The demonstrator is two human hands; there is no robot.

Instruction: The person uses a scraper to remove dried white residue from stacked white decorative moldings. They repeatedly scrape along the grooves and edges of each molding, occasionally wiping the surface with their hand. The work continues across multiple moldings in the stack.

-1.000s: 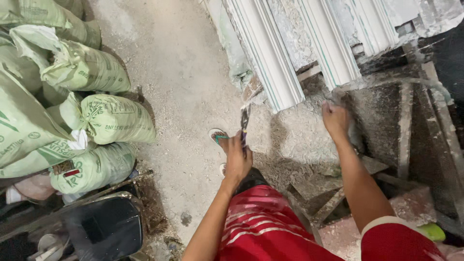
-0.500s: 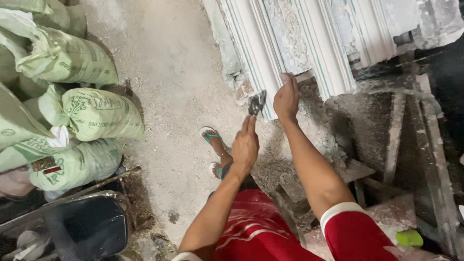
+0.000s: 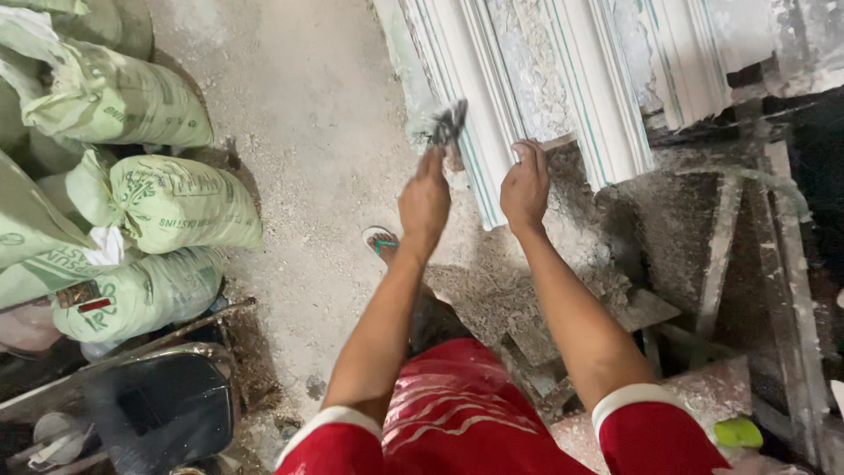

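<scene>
1. The left hand is gripping a small, plaster-caked hand tool, fingers closed round its handle; the exact kind of tool cannot be told.
2. The tool's head is lying against the left edge of the white moulded plaster cornice, near its lower end.
3. The right hand is pressing on the lower end of the cornice, fingers curled over the edge, holding nothing else.
4. The cornice lengths are lying side by side on a plaster-crusted work stand.
5. Pale green woven sacks are lying stacked at the left, well apart from both hands.
6. A sandalled foot is standing on the dusty concrete floor beneath the left hand.
</scene>
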